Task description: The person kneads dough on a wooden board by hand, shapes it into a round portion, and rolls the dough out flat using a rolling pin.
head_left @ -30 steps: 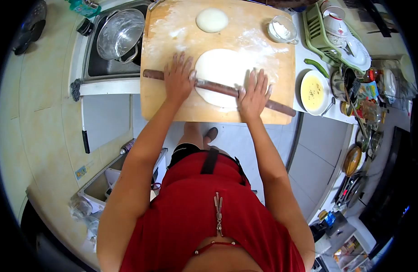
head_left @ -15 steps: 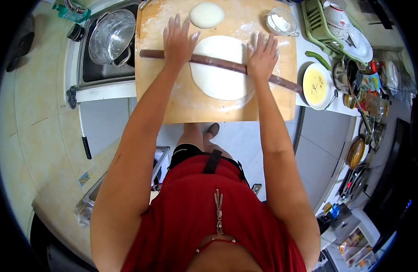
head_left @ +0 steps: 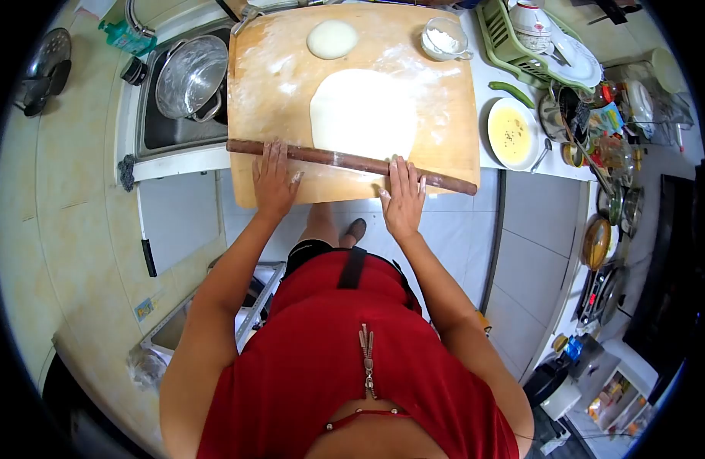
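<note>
A long brown rolling pin [head_left: 337, 158] lies slantwise across the near edge of a flattened white dough sheet [head_left: 362, 111]. My left hand [head_left: 276, 180] rests on the pin left of the dough, its fingers stretched over the wood. Nearer the pin's right end, my right hand [head_left: 404, 197] lies on it too, fingers extended and flat. Both palms are toward the board's near edge. A floured wooden board [head_left: 268, 92] carries it all. Behind the sheet sits a smaller round of dough [head_left: 332, 39], and a glass cup of flour [head_left: 444, 40] stands at the far right corner.
At left, a metal pot [head_left: 190, 76] sits in the sink [head_left: 157, 141]. Right of the board are a white bowl of yellow liquid [head_left: 513, 134], a green pepper [head_left: 511, 93], a spoon [head_left: 542, 155] and a green dish rack [head_left: 501, 42] holding bowls and plates.
Both hands have drawn back toward my body, and the rolling pin has come from the middle of the dough sheet to its near edge. My hands now sit closer together.
</note>
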The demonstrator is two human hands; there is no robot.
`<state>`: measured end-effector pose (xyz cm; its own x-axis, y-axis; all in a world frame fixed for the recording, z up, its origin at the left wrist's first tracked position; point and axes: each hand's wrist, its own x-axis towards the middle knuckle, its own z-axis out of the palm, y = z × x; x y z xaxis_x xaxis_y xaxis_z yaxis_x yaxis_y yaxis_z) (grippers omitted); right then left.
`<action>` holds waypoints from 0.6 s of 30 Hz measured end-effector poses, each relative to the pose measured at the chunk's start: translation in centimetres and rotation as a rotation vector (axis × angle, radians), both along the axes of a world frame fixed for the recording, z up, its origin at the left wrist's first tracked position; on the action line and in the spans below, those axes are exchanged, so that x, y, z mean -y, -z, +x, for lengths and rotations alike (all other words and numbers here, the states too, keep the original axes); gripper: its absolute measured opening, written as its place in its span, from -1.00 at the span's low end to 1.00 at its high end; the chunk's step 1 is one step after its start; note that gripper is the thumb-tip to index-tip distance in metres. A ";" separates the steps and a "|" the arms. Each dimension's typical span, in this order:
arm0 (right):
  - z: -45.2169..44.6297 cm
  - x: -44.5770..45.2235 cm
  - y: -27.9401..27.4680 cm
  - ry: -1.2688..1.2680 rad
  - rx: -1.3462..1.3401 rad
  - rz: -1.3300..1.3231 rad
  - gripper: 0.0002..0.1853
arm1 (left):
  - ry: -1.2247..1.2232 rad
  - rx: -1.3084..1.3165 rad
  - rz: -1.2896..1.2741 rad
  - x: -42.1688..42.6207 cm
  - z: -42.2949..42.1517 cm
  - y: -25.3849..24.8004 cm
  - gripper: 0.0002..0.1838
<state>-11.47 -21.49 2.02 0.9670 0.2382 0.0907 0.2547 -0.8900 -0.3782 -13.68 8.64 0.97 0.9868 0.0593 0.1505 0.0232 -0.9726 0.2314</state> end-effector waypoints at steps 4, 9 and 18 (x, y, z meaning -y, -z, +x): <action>6.2 -0.7 -0.1 0.013 0.096 -0.029 -0.33 | 0.013 0.149 -0.064 -0.4 5.6 1.9 -0.22; 16.6 -1.7 0.3 0.036 0.177 -0.113 -0.34 | -0.007 0.184 0.078 -0.5 16.1 0.9 -0.26; 26.3 -2.3 0.7 0.033 0.324 -0.017 -0.36 | 0.007 0.455 -0.073 -1.6 27.5 0.4 -0.28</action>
<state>14.87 -19.23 1.28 0.8956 0.2109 0.3916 0.3299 -0.9054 -0.2671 13.81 10.22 0.59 0.8218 0.0790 0.5643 -0.1036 -0.9531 0.2844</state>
